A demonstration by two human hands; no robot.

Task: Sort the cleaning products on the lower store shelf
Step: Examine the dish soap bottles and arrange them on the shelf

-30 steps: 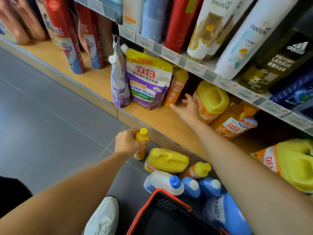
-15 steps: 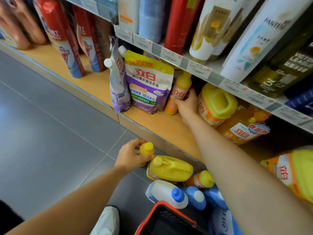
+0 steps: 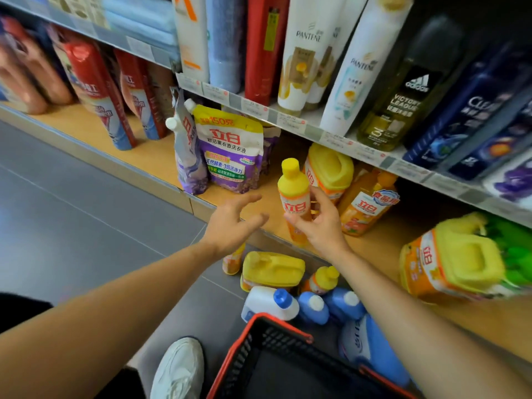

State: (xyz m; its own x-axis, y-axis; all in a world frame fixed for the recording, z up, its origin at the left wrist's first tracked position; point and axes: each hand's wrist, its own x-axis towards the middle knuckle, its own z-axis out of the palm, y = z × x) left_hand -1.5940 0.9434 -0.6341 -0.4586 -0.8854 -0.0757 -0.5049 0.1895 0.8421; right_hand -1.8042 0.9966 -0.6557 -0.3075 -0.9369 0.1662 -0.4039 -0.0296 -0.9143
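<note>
Yellow-capped orange bottle (image 3: 294,197) in right hand (image 3: 319,223), fingers clamped round its lower body, held upright just above front edge of lower shelf (image 3: 155,156). Left hand (image 3: 230,223) beside it, fingers spread apart, holding nothing. Purple refill pouch (image 3: 230,156) standing further back on shelf (label facing out). More yellow and blue bottles down on floor (image 3: 86,220), next to red-rimmed basket (image 3: 259,341).

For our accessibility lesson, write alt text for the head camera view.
The right hand holds a small yellow-capped bottle upright over the lower shelf, the open left hand beside it. More bottles and a yellow jug sit on the floor below.
</note>
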